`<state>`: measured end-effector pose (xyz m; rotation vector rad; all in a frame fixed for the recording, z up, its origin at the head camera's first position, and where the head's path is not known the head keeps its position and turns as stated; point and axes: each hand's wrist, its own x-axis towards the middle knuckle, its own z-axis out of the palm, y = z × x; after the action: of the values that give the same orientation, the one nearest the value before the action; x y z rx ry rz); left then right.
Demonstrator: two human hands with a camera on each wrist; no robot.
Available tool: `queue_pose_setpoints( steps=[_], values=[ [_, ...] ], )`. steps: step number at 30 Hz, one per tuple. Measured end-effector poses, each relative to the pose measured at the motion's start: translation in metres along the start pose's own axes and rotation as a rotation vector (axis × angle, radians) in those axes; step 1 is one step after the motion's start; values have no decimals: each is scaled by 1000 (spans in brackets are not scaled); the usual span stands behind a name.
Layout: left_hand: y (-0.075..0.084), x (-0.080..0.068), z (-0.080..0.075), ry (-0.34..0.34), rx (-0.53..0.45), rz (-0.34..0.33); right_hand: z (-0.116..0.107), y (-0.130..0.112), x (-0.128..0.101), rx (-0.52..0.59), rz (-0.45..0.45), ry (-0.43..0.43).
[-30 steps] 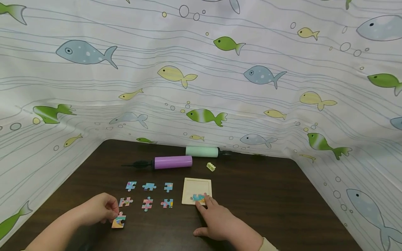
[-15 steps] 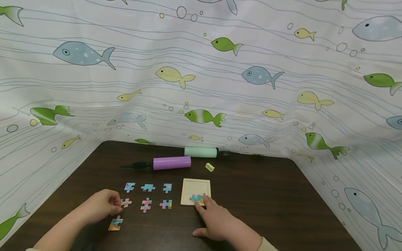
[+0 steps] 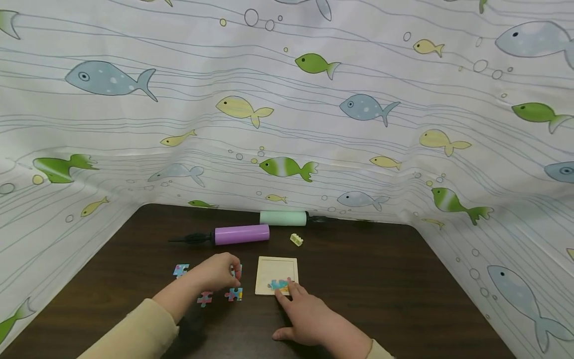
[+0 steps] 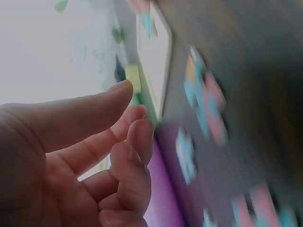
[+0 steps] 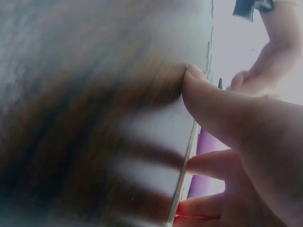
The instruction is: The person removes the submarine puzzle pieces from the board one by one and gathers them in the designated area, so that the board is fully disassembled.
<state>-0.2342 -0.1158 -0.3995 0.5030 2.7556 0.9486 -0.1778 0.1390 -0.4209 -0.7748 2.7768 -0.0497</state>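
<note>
My left hand [image 3: 217, 271] hovers over the jigsaw pieces, its fingers bent and overlapping a blue jigsaw piece [image 3: 239, 269] in the head view. In the left wrist view a gap shows between thumb and fingertips, with nothing held. Just below it lies a blue, pink and yellow piece [image 3: 234, 294]; a pink piece [image 3: 205, 298] is to its left. My right hand [image 3: 307, 314] rests its fingertips at the near edge of a square wooden puzzle tray [image 3: 263, 271], on a blue-orange piece [image 3: 279, 284] inside. My left forearm hides other pieces.
Behind the tray are a purple hand pump [image 3: 242, 234] with a black nozzle, a mint-green pump [image 3: 282, 218] and a small pale yellow toy block [image 3: 296, 239]. A fish-print curtain [image 3: 287, 124] borders the dark table [image 3: 381, 279] at the back and sides.
My left hand has moved right, from beside the leftmost pieces to the piece near the tray. The right hand has stayed on the tray. The head view has shifted slightly.
</note>
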Motion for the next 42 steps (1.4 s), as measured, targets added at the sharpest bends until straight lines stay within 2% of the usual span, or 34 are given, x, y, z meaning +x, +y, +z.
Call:
queue_pose_setpoints(
  steps=[4, 8, 15, 22, 29, 35, 38, 42],
  values=[
    [16, 21, 18, -33, 3, 7, -1, 1, 0, -9, -14, 8],
    [27, 33, 32, -63, 22, 16, 0, 1, 0, -8, -19, 5],
    [36, 41, 48, -71, 31, 51, 0, 1, -1, -11, -24, 3],
    [36, 44, 56, -59, 40, 57, 1, 2, -1, -16, -38, 19],
    [34, 46, 56, -36, 20, 44, 0, 0, -1, -31, -34, 9],
    [27, 43, 49, -31, -16, 17, 1, 0, -1, -40, -32, 6],
    [21, 37, 42, -28, -36, 9, 0, 0, -1, -34, -27, 0],
    [12, 21, 28, -38, -64, 18, -1, -1, -1, -22, -19, -3]
  ],
)
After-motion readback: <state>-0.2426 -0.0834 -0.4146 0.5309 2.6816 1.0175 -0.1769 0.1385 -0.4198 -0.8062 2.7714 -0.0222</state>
